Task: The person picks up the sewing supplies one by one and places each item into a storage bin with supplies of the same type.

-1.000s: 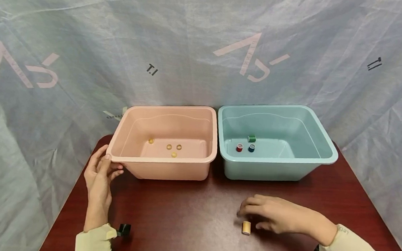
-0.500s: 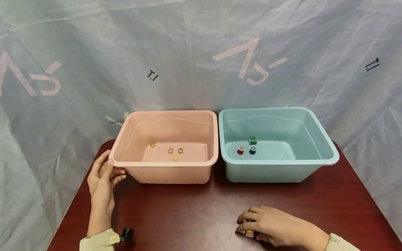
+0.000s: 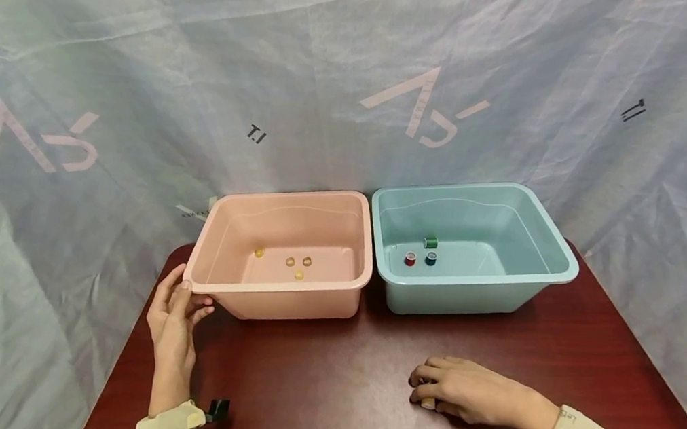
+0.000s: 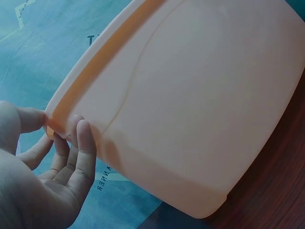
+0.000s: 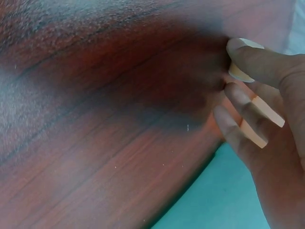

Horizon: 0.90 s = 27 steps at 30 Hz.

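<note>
My right hand [image 3: 475, 391] is low over the table and pinches a yellow thread spool [image 3: 428, 404] between thumb and fingers. Most of the spool is hidden by the fingers in the head view; in the right wrist view, the thumb lies across the spool [image 5: 242, 72]. At the left, my left hand [image 3: 173, 326] grips the front left corner of a pink plastic bin [image 3: 276, 288], thumb on the rim and fingers underneath. The left wrist view shows that grip on the pink bin [image 4: 190, 95] closely.
Inside the pink bin lie several small yellowish rings [image 3: 290, 262]. A blue bin [image 3: 479, 281] stands close on its right, holding a red spool [image 3: 410, 258], a dark blue spool [image 3: 432, 258] and a green spool [image 3: 431, 242]. A grey printed sheet [image 3: 316, 103] hangs behind the dark red table [image 3: 317, 376].
My right hand has come down over the yellow thread spool and its fingers have closed around it. The left hand keeps its hold on the pink bin's corner.
</note>
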### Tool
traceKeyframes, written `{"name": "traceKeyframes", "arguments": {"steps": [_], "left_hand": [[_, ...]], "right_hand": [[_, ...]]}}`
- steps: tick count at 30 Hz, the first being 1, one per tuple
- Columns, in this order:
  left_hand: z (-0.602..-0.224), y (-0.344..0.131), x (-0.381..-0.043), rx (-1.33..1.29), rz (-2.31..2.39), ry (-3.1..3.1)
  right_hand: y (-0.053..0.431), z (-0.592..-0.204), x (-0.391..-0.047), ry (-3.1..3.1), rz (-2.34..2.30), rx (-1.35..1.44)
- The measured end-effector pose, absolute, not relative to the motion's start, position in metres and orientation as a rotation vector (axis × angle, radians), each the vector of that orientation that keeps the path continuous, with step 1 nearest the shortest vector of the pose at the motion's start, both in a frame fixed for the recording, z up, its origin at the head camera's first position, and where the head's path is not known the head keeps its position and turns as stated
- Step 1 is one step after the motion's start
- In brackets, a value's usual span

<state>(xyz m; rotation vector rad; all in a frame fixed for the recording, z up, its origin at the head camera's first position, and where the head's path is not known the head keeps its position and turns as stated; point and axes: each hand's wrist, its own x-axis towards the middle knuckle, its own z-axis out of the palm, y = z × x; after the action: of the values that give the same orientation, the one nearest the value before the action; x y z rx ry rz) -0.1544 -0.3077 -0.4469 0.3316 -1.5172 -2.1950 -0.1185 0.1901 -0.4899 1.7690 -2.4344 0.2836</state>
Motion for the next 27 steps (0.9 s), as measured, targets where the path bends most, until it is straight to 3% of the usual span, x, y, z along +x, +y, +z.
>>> {"name": "traceKeyframes", "arguments": {"steps": [16,27], "left_hand": [[-0.447,-0.311,-0.155,0.284,-2.217,-1.488],[-0.451,-0.31,-0.154,0.273,-2.229,-1.495]], "right_hand": [[0.182,-0.483,-0.124,-2.453,0.419,1.739],[0.184,-0.434,-0.135,-2.467,1.002,1.542]]}}
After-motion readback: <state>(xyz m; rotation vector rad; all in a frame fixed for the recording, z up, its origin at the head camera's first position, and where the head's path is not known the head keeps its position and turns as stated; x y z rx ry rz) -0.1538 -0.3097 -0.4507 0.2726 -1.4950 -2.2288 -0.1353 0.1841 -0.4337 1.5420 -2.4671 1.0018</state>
